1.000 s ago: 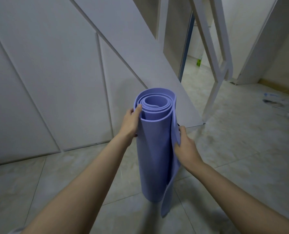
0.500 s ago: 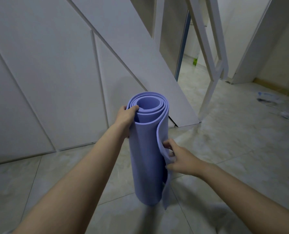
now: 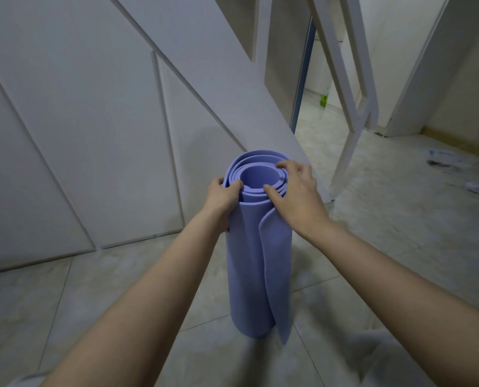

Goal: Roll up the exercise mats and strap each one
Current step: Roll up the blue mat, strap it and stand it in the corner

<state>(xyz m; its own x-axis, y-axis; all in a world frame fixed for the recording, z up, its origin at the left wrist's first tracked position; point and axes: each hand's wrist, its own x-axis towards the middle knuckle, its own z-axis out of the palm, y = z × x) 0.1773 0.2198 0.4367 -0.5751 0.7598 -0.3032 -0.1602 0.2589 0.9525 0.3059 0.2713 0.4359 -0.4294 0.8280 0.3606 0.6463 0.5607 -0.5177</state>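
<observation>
A lilac exercise mat (image 3: 249,263) stands upright on the tiled floor, rolled into a loose tube with its outer flap hanging free down the right side. My left hand (image 3: 223,197) grips the left of the top rim, thumb hooked over the layers. My right hand (image 3: 297,191) lies on the right of the top rim, fingers over the edge and thumb on the inner coils. No strap is in view.
White slanted wall panels (image 3: 93,135) rise just behind the mat. A white ladder-like frame (image 3: 352,88) leans at the right, with a doorway (image 3: 313,93) behind it. Scattered litter (image 3: 456,169) lies on the floor at the far right.
My right hand left the loose flap at mid-height and moved up onto the top rim. The left hand stayed on the rim. The view shifted slightly.
</observation>
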